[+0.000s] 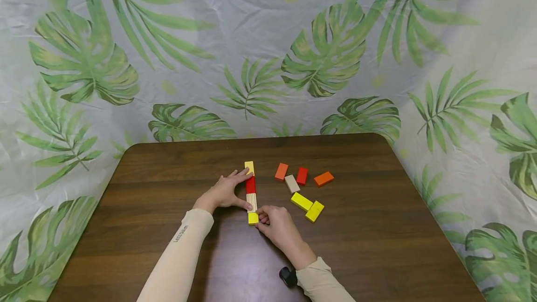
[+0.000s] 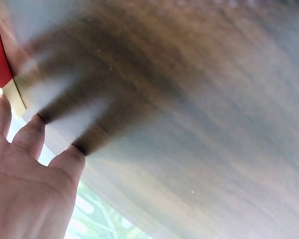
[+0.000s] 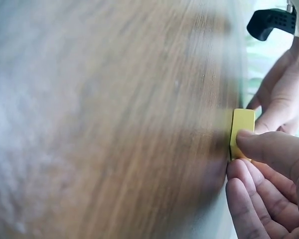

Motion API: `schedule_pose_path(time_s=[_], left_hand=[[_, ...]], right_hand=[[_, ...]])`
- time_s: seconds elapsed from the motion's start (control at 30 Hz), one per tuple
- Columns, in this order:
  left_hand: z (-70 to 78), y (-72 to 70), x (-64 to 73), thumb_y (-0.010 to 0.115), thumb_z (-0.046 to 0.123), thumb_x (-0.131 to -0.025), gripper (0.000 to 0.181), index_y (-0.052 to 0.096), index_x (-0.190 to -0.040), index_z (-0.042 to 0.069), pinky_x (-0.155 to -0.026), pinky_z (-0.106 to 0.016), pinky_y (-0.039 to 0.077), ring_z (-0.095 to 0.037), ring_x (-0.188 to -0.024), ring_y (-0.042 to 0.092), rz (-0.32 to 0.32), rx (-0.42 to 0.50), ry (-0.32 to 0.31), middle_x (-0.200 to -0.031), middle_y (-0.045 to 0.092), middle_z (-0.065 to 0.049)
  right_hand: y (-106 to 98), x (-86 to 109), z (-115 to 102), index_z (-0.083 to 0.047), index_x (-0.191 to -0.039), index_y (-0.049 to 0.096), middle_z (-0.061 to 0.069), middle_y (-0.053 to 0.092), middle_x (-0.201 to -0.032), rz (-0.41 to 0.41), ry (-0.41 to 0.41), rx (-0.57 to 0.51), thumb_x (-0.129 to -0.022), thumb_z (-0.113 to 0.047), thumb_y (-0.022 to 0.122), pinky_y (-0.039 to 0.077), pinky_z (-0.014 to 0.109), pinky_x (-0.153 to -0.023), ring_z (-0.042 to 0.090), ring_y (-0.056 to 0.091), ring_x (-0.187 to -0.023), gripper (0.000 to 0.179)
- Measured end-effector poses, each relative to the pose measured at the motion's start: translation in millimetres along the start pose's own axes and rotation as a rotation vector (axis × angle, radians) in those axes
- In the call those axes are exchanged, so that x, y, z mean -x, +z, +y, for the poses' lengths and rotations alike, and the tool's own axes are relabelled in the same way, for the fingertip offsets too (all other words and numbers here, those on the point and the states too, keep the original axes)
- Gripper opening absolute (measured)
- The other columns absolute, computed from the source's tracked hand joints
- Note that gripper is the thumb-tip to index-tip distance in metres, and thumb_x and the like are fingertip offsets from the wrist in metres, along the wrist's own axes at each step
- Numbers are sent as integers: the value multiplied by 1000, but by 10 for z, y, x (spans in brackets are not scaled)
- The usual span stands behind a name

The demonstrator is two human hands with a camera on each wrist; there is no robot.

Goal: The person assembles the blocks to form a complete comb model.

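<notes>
A line of wooden blocks runs toward the near edge of the table. From the far end it has a pale yellow block, a red block, a plain wood block and a bright yellow block. My left hand lies along the left of the line, its spread fingers reaching the pale yellow block and its thumb on the plain wood one. At the near end my right hand pinches the bright yellow block, with the thumb against its near face in the right wrist view.
Right of the line lie loose blocks: two orange blocks, a red one, a pale wood one and two yellow ones touching each other. The brown table meets a leaf-print curtain behind.
</notes>
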State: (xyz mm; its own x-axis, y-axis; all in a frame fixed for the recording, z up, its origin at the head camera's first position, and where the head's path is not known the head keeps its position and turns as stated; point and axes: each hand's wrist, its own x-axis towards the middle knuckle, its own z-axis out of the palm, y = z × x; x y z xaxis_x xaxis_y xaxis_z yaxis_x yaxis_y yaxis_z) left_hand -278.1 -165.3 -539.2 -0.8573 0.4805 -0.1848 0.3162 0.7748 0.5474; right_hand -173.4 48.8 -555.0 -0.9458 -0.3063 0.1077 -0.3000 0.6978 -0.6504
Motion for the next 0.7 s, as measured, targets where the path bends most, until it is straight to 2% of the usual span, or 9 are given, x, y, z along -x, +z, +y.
schedule_pose_path(time_s=[0.7], left_hand=[[40,-25,15,95,51,-78,109,41,-168,20,-130,-73,14,-40,-167,20,-14,-14,2,-180,25,-2]], right_hand=[[-18,-33,-12,-2,-106,82,4,79,-88,-21,28,-7,-86,-6,90,61,20,-69,8,70,-73,22]])
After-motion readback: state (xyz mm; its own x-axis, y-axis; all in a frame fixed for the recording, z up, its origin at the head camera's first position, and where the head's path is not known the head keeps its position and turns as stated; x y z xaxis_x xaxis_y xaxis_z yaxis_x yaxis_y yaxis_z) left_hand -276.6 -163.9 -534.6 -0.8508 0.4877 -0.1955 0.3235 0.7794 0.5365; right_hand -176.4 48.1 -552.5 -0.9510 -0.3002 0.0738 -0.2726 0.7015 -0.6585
